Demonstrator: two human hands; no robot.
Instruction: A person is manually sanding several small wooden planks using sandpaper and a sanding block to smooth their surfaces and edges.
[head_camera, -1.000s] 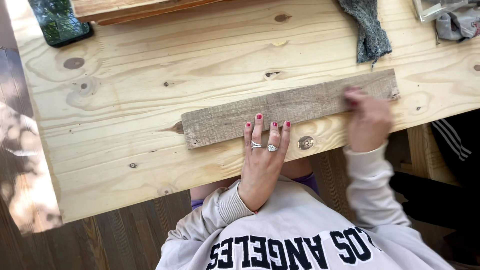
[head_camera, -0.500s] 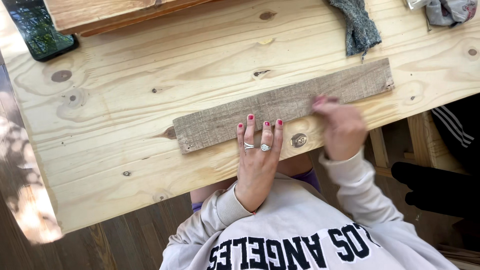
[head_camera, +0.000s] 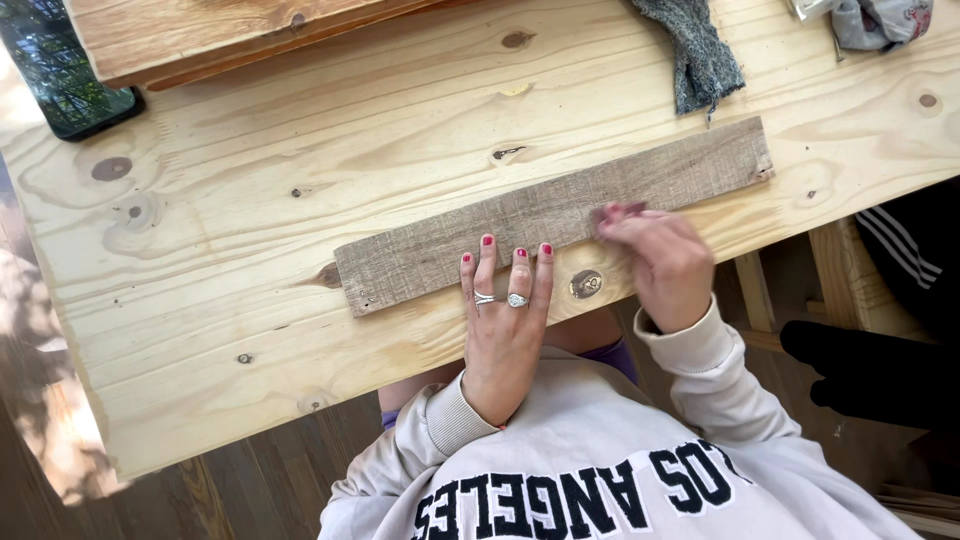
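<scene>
We see the left hand (head_camera: 505, 320) pressed flat on a weathered grey plank (head_camera: 550, 215) lying across the pale wooden table (head_camera: 250, 250), while the right hand (head_camera: 655, 260), blurred, rests on the plank's near edge

The grey plank (head_camera: 555, 215) under both hands is rough, weathered, matt wood with a coarse sawn grain, while the table (head_camera: 250, 250) beneath it is pale, smooth pine with dark knots. At 11 o'clock lies a phone (head_camera: 65, 75) with a glossy glass face, and at 1 o'clock a nubbly grey knitted cloth (head_camera: 695, 50).
</scene>
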